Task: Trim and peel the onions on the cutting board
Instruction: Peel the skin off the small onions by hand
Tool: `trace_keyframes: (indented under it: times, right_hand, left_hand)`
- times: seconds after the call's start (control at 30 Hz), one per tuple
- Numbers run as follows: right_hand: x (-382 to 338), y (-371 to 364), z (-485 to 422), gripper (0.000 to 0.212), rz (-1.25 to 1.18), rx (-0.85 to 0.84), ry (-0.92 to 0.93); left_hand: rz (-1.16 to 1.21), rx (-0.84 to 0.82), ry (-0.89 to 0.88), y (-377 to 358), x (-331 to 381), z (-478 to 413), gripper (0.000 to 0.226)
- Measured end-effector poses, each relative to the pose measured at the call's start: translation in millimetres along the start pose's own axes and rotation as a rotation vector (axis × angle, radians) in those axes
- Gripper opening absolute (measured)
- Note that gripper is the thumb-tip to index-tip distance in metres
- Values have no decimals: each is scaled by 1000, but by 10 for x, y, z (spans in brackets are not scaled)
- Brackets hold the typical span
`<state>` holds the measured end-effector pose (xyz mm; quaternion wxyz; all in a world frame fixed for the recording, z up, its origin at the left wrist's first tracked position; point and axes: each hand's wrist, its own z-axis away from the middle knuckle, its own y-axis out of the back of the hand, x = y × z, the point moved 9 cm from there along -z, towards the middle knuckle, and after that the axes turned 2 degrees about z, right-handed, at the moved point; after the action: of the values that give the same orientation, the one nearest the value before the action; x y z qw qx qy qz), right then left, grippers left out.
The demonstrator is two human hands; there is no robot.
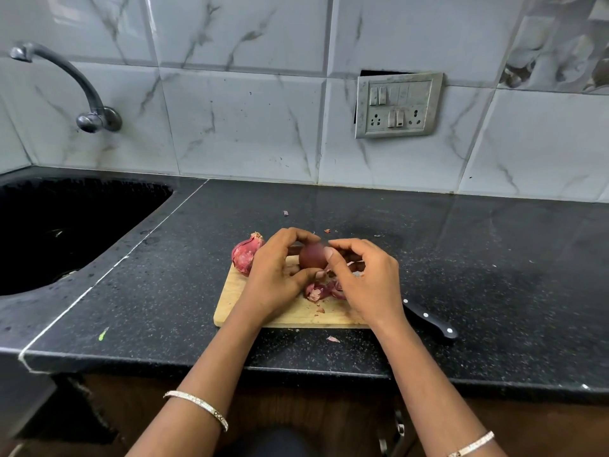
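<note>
fingers of the left hand (275, 275) curl round a small red onion (312, 256) and hold it just above the cutting board (230, 303), thumb tucked under its near side. the right hand (365, 275) meets it from the other side, thumb pressed on the bulb and fingers bent over the top, apparently working at a layer of skin; the onion is blurred, so whether a strip is actually pinched cannot be told. its surface looks smooth and dark, suggesting most of the papery skin is off.

loose peels (321, 290) lie on the board directly beneath the hands. a second onion (245, 253), its dry skin on, sits at the board's far left corner, partly over the edge. a black-handled knife (430, 319) rests on the dark counter (494, 258) beside the board's right end, blade hidden behind the right wrist.

to finish this step cleanly, the left hand should probably turn the bulb while the right lifts skin from a trimmed end and pulls along the grain, dropping scraps onto the pile. the unpeeled onion waits for the knife.
</note>
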<state>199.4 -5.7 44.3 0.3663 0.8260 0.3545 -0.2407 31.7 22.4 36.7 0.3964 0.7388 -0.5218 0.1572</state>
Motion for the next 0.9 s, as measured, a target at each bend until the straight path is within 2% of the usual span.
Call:
trace_keyframes:
  times: [0.07,0.2,0.4,0.6,0.8,0.9]
  right_hand:
    - [33,-33,-11,19,-38,-37,-47]
    - [76,-73,-23,12,-134,-86,-119]
    - [153,-64,-44,18,-237,-60,-154]
    - [155,-56,-23,11,-342,-64,-176]
    - [143,-95,-13,14,-317,-108,-167]
    - [120,-78,-15,22,-294,-109,-142]
  left_hand:
    - [52,-9,16,-11,13,1,51]
    - [72,-18,9,-31,36,5,57]
    - [4,-19,-39,-25,68,5,58]
    - [-33,-1,-8,-34,16,7,56]
    - [-31,-23,-3,-58,19,18,50]
    - [-15,-10,3,-50,16,20,50]
